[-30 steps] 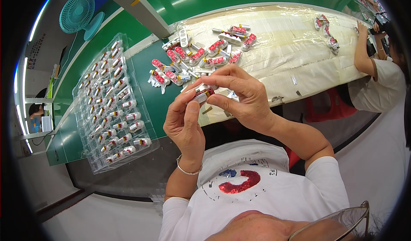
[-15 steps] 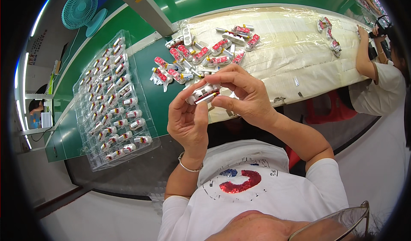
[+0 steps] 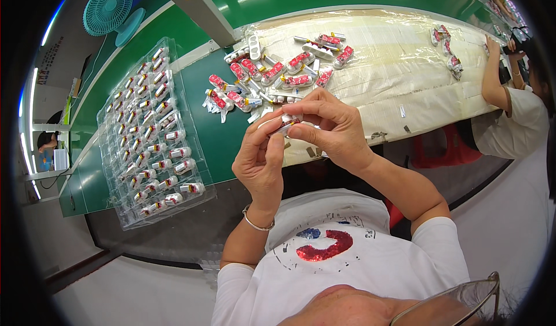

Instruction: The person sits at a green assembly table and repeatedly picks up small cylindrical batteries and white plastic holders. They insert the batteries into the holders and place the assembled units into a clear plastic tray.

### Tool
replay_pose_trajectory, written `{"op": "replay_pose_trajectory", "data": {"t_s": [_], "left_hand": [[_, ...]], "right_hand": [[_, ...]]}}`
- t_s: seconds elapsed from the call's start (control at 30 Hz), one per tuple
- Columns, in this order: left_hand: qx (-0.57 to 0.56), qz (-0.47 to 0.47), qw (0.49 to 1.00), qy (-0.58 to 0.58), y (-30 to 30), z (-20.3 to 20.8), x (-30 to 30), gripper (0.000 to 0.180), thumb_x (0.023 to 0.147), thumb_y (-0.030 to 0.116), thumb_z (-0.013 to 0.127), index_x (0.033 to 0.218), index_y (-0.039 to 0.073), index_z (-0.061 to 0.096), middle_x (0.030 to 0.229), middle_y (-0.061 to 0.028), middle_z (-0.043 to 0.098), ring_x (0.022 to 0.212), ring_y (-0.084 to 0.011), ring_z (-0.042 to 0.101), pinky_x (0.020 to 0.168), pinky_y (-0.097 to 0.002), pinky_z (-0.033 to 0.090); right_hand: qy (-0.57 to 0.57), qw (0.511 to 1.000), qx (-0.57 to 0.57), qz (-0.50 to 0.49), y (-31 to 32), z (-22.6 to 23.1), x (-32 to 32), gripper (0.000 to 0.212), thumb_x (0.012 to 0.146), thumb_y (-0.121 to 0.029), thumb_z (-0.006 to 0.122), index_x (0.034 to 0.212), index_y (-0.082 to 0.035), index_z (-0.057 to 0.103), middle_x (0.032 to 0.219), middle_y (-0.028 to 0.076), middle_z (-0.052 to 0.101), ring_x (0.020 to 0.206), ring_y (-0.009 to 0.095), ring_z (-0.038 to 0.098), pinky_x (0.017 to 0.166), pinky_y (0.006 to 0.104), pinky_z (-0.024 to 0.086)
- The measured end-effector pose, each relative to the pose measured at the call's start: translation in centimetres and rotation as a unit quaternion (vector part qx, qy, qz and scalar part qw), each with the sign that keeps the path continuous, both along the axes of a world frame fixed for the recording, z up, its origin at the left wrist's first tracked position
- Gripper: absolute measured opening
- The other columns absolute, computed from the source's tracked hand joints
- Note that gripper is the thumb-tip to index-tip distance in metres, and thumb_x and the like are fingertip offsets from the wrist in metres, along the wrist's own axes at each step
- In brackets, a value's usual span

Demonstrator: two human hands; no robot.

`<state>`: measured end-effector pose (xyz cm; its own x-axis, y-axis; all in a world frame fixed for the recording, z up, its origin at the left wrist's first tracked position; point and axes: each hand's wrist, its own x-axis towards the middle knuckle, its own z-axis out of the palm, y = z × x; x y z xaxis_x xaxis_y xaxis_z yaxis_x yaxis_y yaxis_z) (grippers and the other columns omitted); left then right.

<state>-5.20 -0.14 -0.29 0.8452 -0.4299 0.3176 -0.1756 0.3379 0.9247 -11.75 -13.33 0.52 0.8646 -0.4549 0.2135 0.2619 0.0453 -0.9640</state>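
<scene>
Between both hands, in front of my chest, is a small white-and-red plastic piece (image 3: pixel 288 123), mostly covered by fingers. My left hand (image 3: pixel 259 161) pinches its left end with thumb and fingertips. From the other side the thumb and index finger of my right hand (image 3: pixel 336 129) press on it. Just beyond the hands lies a loose pile of similar white pieces with red printed tops (image 3: pixel 299 63), mixed with small silver-and-yellow tubes. On the left a clear plastic tray (image 3: pixel 200 158) carries rows of white pieces, each with a silver tube and some red and yellow.
Yellowish film-covered sheeting (image 3: pixel 370 65) spreads over the green table (image 3: pixel 202 94). A few red-and-white pieces (image 3: pixel 446 51) lie at its far right, near a co-worker's arm (image 3: pixel 494 79). A grey post (image 3: pixel 197 10) rises behind the pile. A turquoise fan (image 3: pixel 108 7) stands far left; a red stool (image 3: pixel 443 149) is at right.
The held piece has turned between my fingers, and less of it shows. My left hand has shifted slightly right, closer to the right one. The pile and tray look the same.
</scene>
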Motion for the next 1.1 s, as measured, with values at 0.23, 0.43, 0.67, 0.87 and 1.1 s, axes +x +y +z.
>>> {"op": "replay_pose_trajectory", "data": {"t_s": [0.23, 0.43, 0.67, 0.87, 1.1], "left_hand": [[0.062, -0.109, 0.978, 0.169, 0.5, -0.3, 2.9, 0.027, 0.096, 0.015, 0.059, 0.114, -0.006, 0.062, 0.106, -0.0154, 0.067, 0.095, -0.0209, 0.068, 0.088, -0.0335, 0.056], [0.043, -0.120, 0.960, 0.248, 0.4, 0.1, 3.5, 0.028, 0.096, 0.015, 0.058, 0.115, -0.004, 0.061, 0.106, -0.0163, 0.067, 0.094, -0.0214, 0.068, 0.086, -0.0327, 0.058], [0.054, -0.098, 0.974, 0.197, 0.7, -0.3, 3.2, 0.024, 0.094, 0.012, 0.061, 0.111, -0.005, 0.064, 0.107, -0.0157, 0.067, 0.094, -0.0189, 0.068, 0.084, -0.0312, 0.058], [0.047, -0.074, 0.980, 0.181, 0.4, 0.0, 2.5, 0.024, 0.092, 0.010, 0.064, 0.111, -0.005, 0.066, 0.106, -0.0137, 0.068, 0.092, -0.0154, 0.066, 0.082, -0.0287, 0.057], [0.033, -0.040, 0.993, 0.106, 0.5, -0.4, 1.6, 0.025, 0.088, 0.005, 0.068, 0.112, -0.001, 0.067, 0.109, -0.0116, 0.068, 0.094, -0.0126, 0.064, 0.080, -0.0245, 0.054]], "right_hand": [[0.102, 0.989, 0.102, 0.044, -1.6, -0.9, 1.5, 0.025, 0.086, -0.020, 0.073, 0.101, 0.000, 0.070, 0.089, 0.003, 0.065, 0.085, 0.008, 0.061, 0.074, 0.0220, 0.051], [0.110, 0.988, 0.095, 0.061, -2.1, -1.6, 1.8, 0.027, 0.089, -0.024, 0.071, 0.101, 0.000, 0.069, 0.088, 0.003, 0.067, 0.081, 0.008, 0.059, 0.074, 0.0219, 0.049], [0.090, 0.991, 0.064, 0.073, -1.7, -0.9, 1.6, 0.026, 0.088, -0.022, 0.071, 0.102, 0.000, 0.068, 0.090, 0.003, 0.066, 0.081, 0.007, 0.060, 0.073, 0.0219, 0.050], [0.064, 0.997, -0.003, 0.032, -1.1, -0.7, 1.3, 0.024, 0.086, -0.014, 0.073, 0.103, 0.002, 0.067, 0.096, 0.004, 0.061, 0.086, 0.008, 0.062, 0.074, 0.0209, 0.052], [0.014, 1.000, -0.002, 0.008, -0.2, -0.2, 0.9, 0.022, 0.086, -0.009, 0.070, 0.105, 0.001, 0.067, 0.103, 0.007, 0.059, 0.093, 0.013, 0.063, 0.083, 0.0248, 0.054]]}}
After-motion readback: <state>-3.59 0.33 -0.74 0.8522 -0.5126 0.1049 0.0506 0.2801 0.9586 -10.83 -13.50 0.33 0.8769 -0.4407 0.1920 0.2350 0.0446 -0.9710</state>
